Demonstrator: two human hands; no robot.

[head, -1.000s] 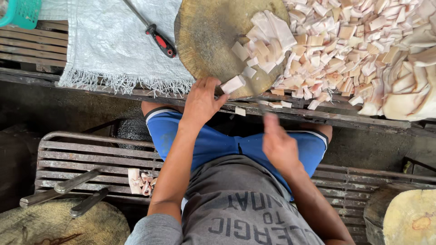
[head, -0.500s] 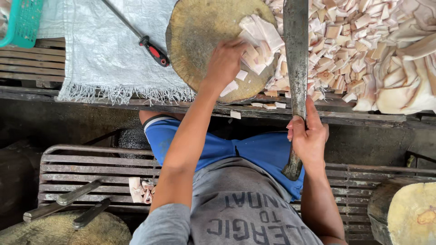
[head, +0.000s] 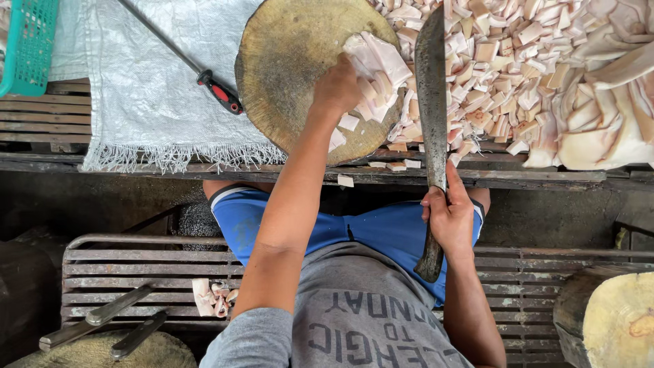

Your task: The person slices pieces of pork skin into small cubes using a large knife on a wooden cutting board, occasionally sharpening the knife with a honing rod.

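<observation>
My left hand [head: 335, 88] rests on pale cut pieces [head: 373, 65] lying on a round wooden chopping block [head: 286, 61]. My right hand [head: 449, 217] grips the dark handle of a long cleaver [head: 432, 88], whose blade points away from me, just right of the block. A large heap of pale cut chunks [head: 524, 61] fills the table to the right of the blade. Whether the blade touches the heap, I cannot tell.
A white woven sack [head: 157, 82] covers the slatted table, with a red-and-black-handled tool [head: 219, 90] on it. A green basket [head: 27, 48] sits far left. Below, a slatted bench [head: 136, 272] holds scraps and two knives [head: 102, 324]; another block [head: 623, 320] stands lower right.
My left hand has moved from the block's near edge up onto the cut pieces. My right hand has lifted from my lap, taken the cleaver's handle and brought the blade beside the block.
</observation>
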